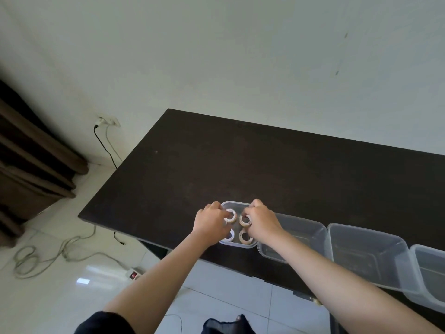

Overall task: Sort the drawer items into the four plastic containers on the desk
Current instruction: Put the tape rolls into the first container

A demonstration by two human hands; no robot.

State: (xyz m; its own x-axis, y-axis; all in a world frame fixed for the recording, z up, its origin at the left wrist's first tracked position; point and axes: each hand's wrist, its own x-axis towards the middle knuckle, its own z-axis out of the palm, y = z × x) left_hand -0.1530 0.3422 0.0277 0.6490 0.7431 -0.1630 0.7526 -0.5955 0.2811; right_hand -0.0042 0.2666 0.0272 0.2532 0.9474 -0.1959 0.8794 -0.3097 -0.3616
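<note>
- While both hands sit over the leftmost container point(237, 203), 4 tape rolls lie inside it in a 2x2 block.
- L hand point(210, 224): fingers curled round the far-left roll point(230, 215); holding it, still inside the container.
- R hand point(262, 219): fingers curled round the far-right roll point(244, 220); holding it, also inside.
- Near-left roll point(230, 236) partly hidden by L hand; near-right roll point(245, 237) just beside it, R hand partly over it.
- Second container point(301, 227) touches the first on its right; third container point(368, 247) and fourth container point(428, 268) follow rightwards along the near edge.
- Desk point(240, 165): dark top, against the wall.
- Floor, left: power strip point(131, 273) w/ loose cables.
</note>
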